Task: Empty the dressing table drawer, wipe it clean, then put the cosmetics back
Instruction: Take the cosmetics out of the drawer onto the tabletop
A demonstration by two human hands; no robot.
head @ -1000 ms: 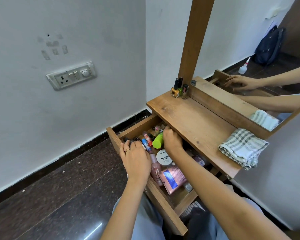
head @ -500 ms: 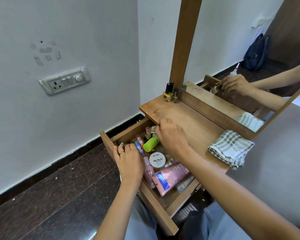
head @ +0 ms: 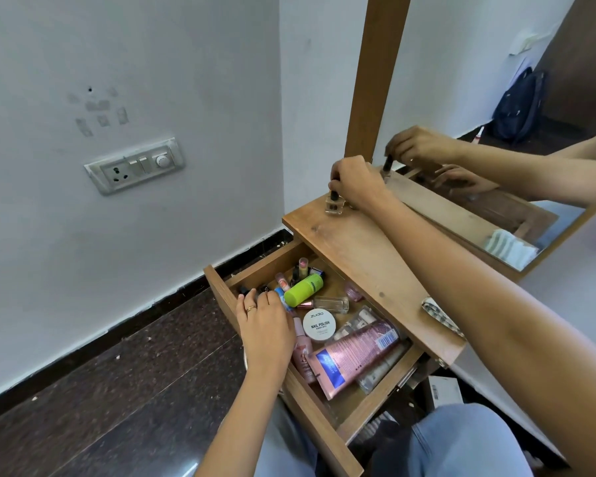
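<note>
The fingers [head: 338, 177] of my right hand [head: 356, 184] pinched the dark cap of a nail polish bottle [head: 334, 204] standing at the far left corner of the surface [head: 358, 249]. The fingers [head: 255, 299] of my left hand [head: 265, 325] curled over small bottles at the front left corner of the drawer [head: 265, 259]; whether they gripped one I could not tell. I judged the emptying barely begun: the green bottle [head: 303, 290], round tub [head: 320, 325] and pink tube [head: 355, 356] lay in the drawer, the checked cloth [head: 441, 316] unused, wiping and refilling ahead.

Head cam, close, down over drawer [head: 262, 265]
</note>
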